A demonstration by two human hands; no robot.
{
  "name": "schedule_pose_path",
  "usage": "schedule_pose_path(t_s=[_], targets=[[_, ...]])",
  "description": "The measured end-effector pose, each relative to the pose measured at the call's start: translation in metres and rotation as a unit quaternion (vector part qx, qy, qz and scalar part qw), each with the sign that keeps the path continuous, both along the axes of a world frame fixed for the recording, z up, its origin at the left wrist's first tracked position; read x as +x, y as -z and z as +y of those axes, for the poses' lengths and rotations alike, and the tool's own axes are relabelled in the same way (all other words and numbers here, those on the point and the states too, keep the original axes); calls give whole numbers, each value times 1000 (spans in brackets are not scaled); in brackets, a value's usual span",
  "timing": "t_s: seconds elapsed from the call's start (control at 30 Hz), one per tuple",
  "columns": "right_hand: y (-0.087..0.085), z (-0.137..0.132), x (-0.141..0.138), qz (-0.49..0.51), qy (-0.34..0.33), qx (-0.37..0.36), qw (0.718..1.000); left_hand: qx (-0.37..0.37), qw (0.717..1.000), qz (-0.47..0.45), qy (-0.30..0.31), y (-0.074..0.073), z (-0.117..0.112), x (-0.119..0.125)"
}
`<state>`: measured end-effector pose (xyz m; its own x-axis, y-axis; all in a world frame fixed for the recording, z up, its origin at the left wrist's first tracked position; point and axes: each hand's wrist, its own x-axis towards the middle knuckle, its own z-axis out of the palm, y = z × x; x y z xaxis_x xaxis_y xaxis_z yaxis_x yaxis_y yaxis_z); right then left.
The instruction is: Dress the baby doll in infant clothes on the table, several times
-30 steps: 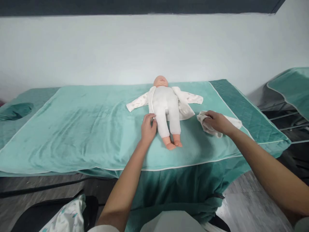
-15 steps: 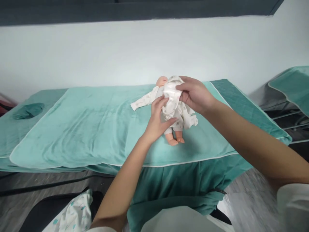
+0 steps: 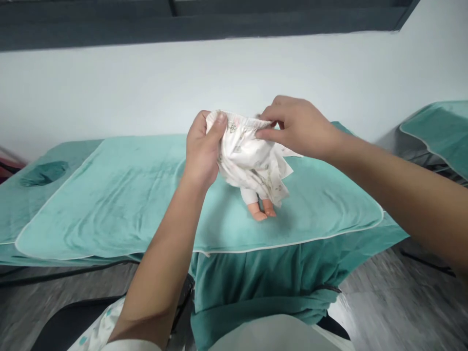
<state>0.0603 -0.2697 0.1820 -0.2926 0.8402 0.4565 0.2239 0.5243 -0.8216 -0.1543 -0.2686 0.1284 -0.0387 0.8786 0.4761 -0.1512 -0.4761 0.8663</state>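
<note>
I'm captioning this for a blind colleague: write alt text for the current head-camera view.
A person's left hand and right hand hold a small patterned white garment by its gathered edge, above a doll lying on a teal-covered bed. The garment hides most of the doll; its bare feet show below.

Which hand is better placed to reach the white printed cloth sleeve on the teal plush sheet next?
Probably the right hand: the sleeve shows below it; the left hand grips the other end of the white patterned cloth garment.

Hands (image 3: 202, 151) (image 3: 298, 127) number two; held garment (image 3: 245, 148), one; doll (image 3: 249, 196), one; visible doll feet (image 3: 257, 213) (image 3: 269, 208), two; spotted cloth (image 3: 95, 325), one.
</note>
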Motion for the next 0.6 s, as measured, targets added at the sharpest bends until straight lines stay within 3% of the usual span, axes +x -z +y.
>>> schedule_pose_path(t_s=[0.1,0.2,0.4,0.53,0.6], targets=[[-13,-8,-7,1,3,17,1000,5,997,39,66,-11,-6,-5],[-17,-16,-18,5,-4,-7,1000,-27,988,114,99,-9,-11,-12],[15,-11,-22,49,-67,-115,990,-58,996,53,42,11,-7,-8],[34,-9,-15,-41,-126,-187,973,-103,992,25,69,22,-6,2],[37,-9,-15,-23,-149,-199,968,-133,985,12,107,26,-11,7]])
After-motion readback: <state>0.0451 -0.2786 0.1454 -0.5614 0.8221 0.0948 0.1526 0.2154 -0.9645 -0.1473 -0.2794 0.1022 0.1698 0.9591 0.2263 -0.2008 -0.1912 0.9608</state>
